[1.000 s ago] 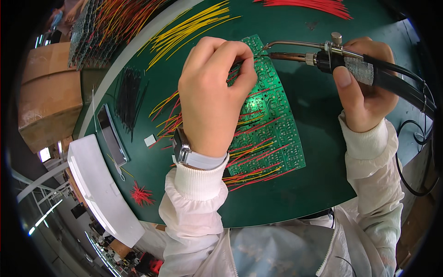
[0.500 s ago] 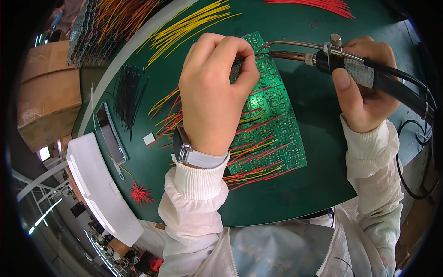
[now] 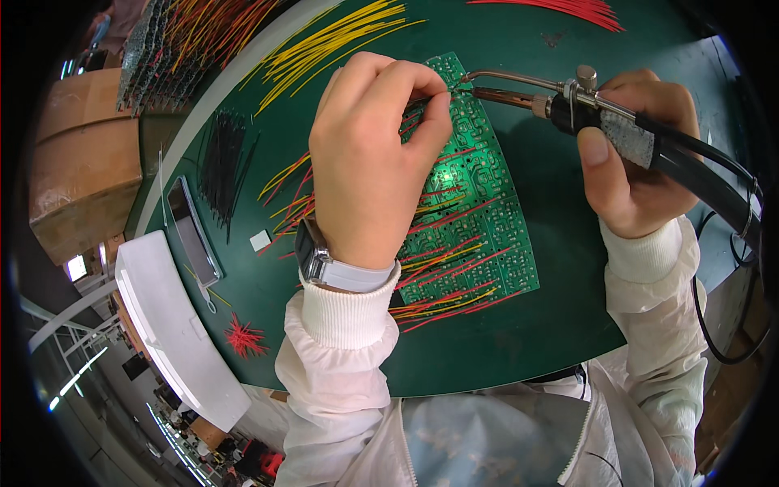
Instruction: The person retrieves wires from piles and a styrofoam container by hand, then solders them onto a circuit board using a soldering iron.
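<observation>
A green circuit board panel (image 3: 515, 235) lies on the table, with red and yellow wires (image 3: 446, 258) running across its lower part and out to the left. My left hand (image 3: 369, 162), wearing a watch, is over the panel's upper left. Its thumb and forefinger pinch together near the top; what they hold is hidden. My right hand (image 3: 641, 154) grips a soldering iron (image 3: 580, 112) by its grey-wrapped handle. A thin bent metal tube (image 3: 519, 79) is clamped above the iron. Iron tip and tube end meet at the panel's upper part, close to my left fingertips.
Yellow wires (image 3: 333, 45) and red wires (image 3: 552, 10) lie at the far side. To the left are black wires (image 3: 223, 166), a phone (image 3: 193, 231), a small white block (image 3: 260, 241) and short red pieces (image 3: 243, 337). Cardboard boxes (image 3: 85, 162) stand beyond; a black cable (image 3: 722, 349) hangs at right.
Both hands have shifted slightly left, and the soldering iron has moved a little up and left with my right hand. My left fingers stay pinched.
</observation>
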`<state>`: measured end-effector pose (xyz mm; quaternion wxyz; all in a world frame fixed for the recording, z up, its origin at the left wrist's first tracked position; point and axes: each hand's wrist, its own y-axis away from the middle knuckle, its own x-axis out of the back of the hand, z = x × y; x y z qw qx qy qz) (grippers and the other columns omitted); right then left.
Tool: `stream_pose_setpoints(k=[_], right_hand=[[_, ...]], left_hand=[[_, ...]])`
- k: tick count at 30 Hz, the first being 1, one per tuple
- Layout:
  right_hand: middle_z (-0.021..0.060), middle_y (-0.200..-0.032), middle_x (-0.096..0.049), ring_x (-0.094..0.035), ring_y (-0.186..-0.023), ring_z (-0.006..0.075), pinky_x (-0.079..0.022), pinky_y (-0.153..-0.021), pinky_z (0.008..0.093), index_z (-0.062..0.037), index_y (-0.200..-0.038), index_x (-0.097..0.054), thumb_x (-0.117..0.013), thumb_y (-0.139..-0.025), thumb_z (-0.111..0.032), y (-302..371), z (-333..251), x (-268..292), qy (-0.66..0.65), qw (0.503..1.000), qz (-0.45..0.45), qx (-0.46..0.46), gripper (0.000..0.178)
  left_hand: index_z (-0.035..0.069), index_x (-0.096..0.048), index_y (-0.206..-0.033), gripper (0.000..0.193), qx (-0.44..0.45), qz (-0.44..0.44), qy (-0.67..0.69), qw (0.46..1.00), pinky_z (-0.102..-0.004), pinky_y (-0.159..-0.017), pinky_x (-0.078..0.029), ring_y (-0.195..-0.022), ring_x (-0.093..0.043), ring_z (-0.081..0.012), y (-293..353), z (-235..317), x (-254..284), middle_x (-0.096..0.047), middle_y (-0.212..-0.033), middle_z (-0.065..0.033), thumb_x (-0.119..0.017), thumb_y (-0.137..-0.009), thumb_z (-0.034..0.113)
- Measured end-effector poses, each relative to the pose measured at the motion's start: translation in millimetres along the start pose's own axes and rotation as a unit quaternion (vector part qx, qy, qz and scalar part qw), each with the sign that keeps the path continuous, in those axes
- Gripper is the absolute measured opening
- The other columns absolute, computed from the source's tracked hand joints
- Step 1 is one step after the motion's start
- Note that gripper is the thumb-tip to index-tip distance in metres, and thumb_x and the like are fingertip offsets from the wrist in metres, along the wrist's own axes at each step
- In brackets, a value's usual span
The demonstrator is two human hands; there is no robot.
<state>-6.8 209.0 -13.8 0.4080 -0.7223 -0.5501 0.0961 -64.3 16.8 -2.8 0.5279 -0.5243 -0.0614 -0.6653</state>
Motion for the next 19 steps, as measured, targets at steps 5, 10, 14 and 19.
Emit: stream_pose_setpoints(k=[5,10,14,19], right_hand=[[0.0134,-0.073,-0.056,-0.049,-0.059,0.0123,-0.039,-0.054,0.022,0.0059,-0.084,-0.049,-0.068,-0.073,-0.016,0.7,-1.0,0.2,0.013,1.0,0.005,0.003,0.031],[0.0135,-0.072,-0.055,-0.05,-0.059,0.0135,-0.04,-0.054,0.0226,0.0059,-0.083,-0.048,-0.068,-0.073,-0.016,1.4,-1.6,-0.2,0.021,1.0,0.012,0.007,0.031],[0.0137,-0.072,-0.055,-0.051,-0.059,0.0146,-0.041,-0.055,0.0232,0.0059,-0.083,-0.048,-0.068,-0.073,-0.016,2.3,-3.0,-0.9,0.032,0.999,0.012,0.018,0.031],[0.0141,-0.074,-0.055,-0.054,-0.062,0.0164,-0.044,-0.058,0.0248,0.0066,-0.087,-0.047,-0.068,-0.074,-0.017,2.1,-3.6,-0.5,0.024,1.0,0.002,0.016,0.034]], left_hand=[[0.0,-0.059,-0.078,0.011,0.019,-0.007,0.036,0.999,-0.0229,-0.061,-0.046,-0.064,-0.057,-0.0134,0.0,-0.1,-1.1,-0.057,-0.072,-0.0052,-0.065,-0.069,-0.002],[0.0,-0.059,-0.078,0.011,0.015,-0.01,0.034,0.999,-0.0228,-0.061,-0.046,-0.064,-0.057,-0.0134,-0.4,0.2,-1.6,-0.057,-0.072,-0.0053,-0.065,-0.069,-0.003],[-0.001,-0.059,-0.078,0.011,0.014,-0.007,0.021,1.0,-0.0229,-0.061,-0.046,-0.064,-0.057,-0.0137,0.1,1.1,-1.9,-0.057,-0.072,-0.0056,-0.065,-0.069,-0.003],[0.0,-0.059,-0.078,0.011,0.01,-0.005,0.012,1.0,-0.0229,-0.062,-0.046,-0.065,-0.058,-0.0141,-0.2,0.7,-2.2,-0.057,-0.072,-0.0058,-0.065,-0.069,-0.003]])
